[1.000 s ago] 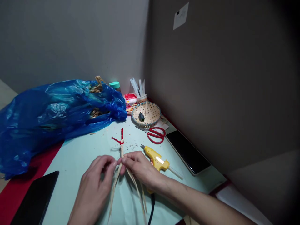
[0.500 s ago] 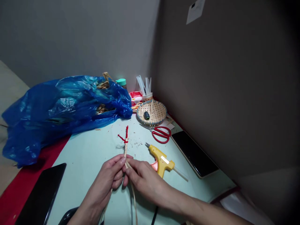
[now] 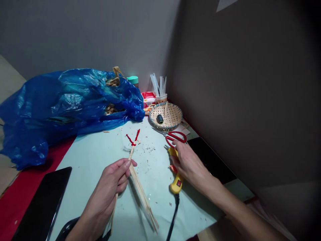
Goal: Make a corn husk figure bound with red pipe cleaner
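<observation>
Between the thumb and fingers of my left hand [image 3: 116, 175] is a thin bundle of pale straw strips [image 3: 141, 190]. Its wrapped upper end points away from me and carries a forked red tip [image 3: 133, 142]; loose strips fan out below towards the table's near edge. My right hand [image 3: 189, 162] is closed round the body of a yellow hot glue gun [image 3: 177, 185]. The nozzle pokes out past the fingers, while handle, orange trigger and black cord show below. Just beyond the fingertips lie red-handled scissors [image 3: 175, 136], partly hidden by the hand.
A shallow woven basket [image 3: 173, 117] holds a dark thread spool [image 3: 159, 118]. Behind it, a cup [image 3: 162, 98] holds glue sticks. A blue plastic bag [image 3: 67, 100] fills the back left. Dark flat devices lie left [image 3: 45, 204] and right [image 3: 210, 160].
My right hand has left the straw bundle and moved right onto the glue gun. The left hand keeps the bundle, whose strips now spread towards the lower right. The view has shifted slightly.
</observation>
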Motion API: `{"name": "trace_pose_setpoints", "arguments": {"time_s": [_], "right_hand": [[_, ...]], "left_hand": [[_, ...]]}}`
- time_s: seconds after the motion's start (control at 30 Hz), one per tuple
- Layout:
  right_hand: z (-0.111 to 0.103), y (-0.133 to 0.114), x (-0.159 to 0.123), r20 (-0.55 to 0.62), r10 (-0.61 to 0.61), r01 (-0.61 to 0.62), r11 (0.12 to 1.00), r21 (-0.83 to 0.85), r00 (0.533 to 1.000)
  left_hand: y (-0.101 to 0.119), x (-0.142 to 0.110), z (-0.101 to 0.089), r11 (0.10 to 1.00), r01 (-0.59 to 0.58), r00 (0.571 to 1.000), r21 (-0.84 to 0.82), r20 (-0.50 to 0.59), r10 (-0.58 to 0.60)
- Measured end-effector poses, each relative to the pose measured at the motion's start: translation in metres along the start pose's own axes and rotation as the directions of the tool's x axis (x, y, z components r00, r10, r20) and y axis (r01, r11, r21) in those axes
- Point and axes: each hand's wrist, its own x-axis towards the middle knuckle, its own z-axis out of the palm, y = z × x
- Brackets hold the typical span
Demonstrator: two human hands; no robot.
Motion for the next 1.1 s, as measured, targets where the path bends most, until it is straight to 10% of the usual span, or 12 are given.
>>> {"name": "trace_pose_setpoints", "arguments": {"time_s": [0.2, 0.47, 0.67, 0.87, 1.1], "right_hand": [[-0.010, -0.003, 0.028, 0.048, 0.020, -0.011, 0.985, -0.175, 0.999], [0.001, -0.045, 0.053, 0.307, -0.294, 0.383, 0.876, -0.292, 0.905], [0.004, -0.047, 0.058, 0.316, -0.355, 0.447, 0.843, -0.299, 0.880], [-0.015, -0.026, 0.105, 0.175, -0.242, 0.254, 0.966, -0.052, 0.954], [-0.036, 0.028, 0.224, -0.172, 0.046, -0.040, 0.999, 0.037, 0.984]], "left_hand": [[-0.002, 0.001, 0.002, 1.000, 0.000, 1.000, 0.014, 0.016, 0.000], [-0.003, 0.000, 0.005, 0.998, -0.001, 1.000, 0.055, 0.027, -0.001], [-0.003, 0.001, 0.006, 0.997, -0.010, 0.999, 0.075, 0.031, 0.008], [-0.005, 0.003, 0.006, 0.996, 0.028, 1.000, 0.091, -0.002, -0.028], [-0.010, 0.006, 0.008, 0.987, 0.042, 0.999, 0.154, -0.036, -0.037]]}}
